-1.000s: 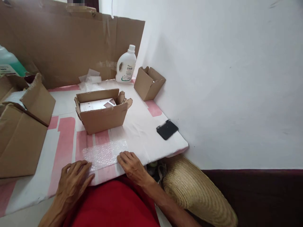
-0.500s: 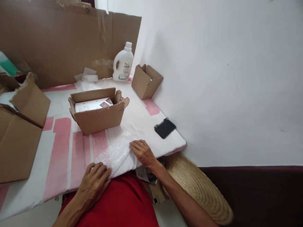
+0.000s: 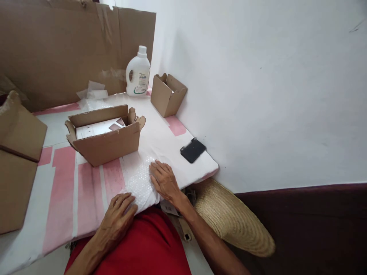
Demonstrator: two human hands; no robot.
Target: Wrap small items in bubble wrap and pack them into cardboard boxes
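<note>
A sheet of clear bubble wrap (image 3: pixel 140 186) lies on the table near its front edge. My left hand (image 3: pixel 118 214) rests on its near left side, fingers stretched out. On the right side of the sheet my right hand (image 3: pixel 164 180) lies flat, its fingers slightly spread over the wrap. Beyond the sheet stands an open cardboard box (image 3: pixel 113 147) with a white printed box (image 3: pixel 94 130) inside it.
A black flat object (image 3: pixel 193 150) lies near the right edge. Behind are a white jug (image 3: pixel 138 78), a smaller cardboard box (image 3: pixel 166 95) by the wall and crumpled plastic wrap (image 3: pixel 93 93). Larger cartons (image 3: pixel 17 183) stand left. A woven straw item (image 3: pixel 232 217) is below the table's right corner.
The view has shifted a little to the right. My right hand has moved from the sheet's edge further onto the bubble wrap, its fingers now flatter. My left hand has spread its fingers somewhat.
</note>
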